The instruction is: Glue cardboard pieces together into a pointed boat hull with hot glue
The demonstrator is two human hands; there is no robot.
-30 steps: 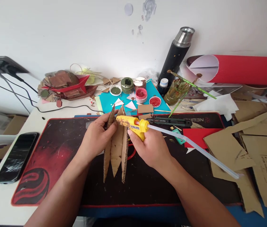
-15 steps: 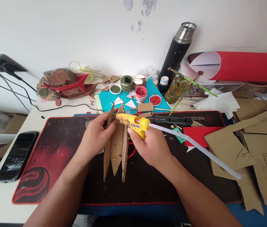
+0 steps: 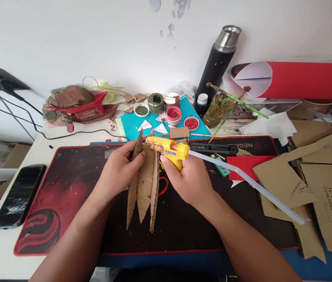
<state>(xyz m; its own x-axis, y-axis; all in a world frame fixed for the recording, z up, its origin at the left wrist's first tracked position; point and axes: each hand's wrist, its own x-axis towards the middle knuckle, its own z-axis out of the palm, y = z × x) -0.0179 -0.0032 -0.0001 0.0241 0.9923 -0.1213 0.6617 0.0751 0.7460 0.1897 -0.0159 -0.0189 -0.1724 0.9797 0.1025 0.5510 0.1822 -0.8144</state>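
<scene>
While the glue gun [image 3: 169, 151] points into the cardboard piece [image 3: 145, 190]: I read the step in hand as gluing, with the gun's front end over the upper part of the hollow; from my far-off seat I cannot tell whether the tip touches or any glue is out.
Cardboard piece: held up over the desk mat [image 3: 197, 231], with a pointed middle between two long side strips and its sharp ends towards the person (how the parts are joined, I cannot make out).
Left hand [image 3: 121, 166]: pinching the left strip, thumb on the inner side, other fingers behind it and partly hidden; the gap looks no wider than the strip.
Right hand [image 3: 188, 178]: wrapped around the gun's handle, thumb along its side; the trigger finger is out of my sight, so I cannot tell whether it squeezes.
Glue stick [image 3: 257, 185]: sticks out of the gun's back, bent, reaching over the cardboard sheets [image 3: 283, 184].
Next move: calls, in my judgement, for a steady left pinch so the strip does not lean, and fine aim from the right; I would watch that long stick for snagging.
Close by: a red loop [image 3: 166, 188] beside the right strip, and a cutter [image 3: 213, 149] beyond the right hand.
</scene>
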